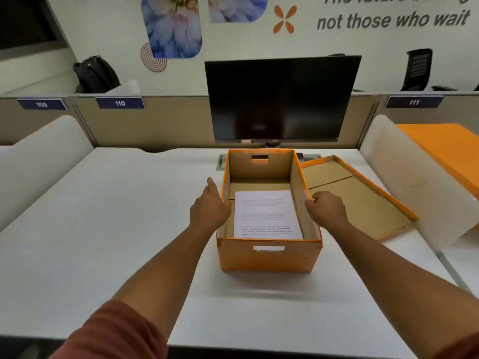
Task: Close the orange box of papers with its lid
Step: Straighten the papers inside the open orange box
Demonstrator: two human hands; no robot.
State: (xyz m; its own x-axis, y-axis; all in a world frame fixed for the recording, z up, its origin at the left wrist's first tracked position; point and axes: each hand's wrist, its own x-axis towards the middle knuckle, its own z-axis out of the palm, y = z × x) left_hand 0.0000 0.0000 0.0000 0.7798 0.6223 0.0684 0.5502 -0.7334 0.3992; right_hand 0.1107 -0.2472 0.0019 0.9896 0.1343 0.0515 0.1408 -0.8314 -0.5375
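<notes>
An orange cardboard box point(269, 256) stands open in the middle of the white desk, with a stack of printed papers point(267, 215) lying flat on its bottom. Its lid point(363, 200) lies upside down to the right of the box, brown inside facing up, leaning against the box's right wall. My left hand point(210, 207) rests against the box's left wall, fingers extended and apart. My right hand point(328, 207) sits at the right wall's top edge, fingers curled over the rim.
A dark monitor point(282, 99) stands right behind the box. White curved dividers point(404, 172) flank the desk on both sides. Another orange box point(448, 151) sits beyond the right divider. A black bag point(94, 73) rests on the far partition.
</notes>
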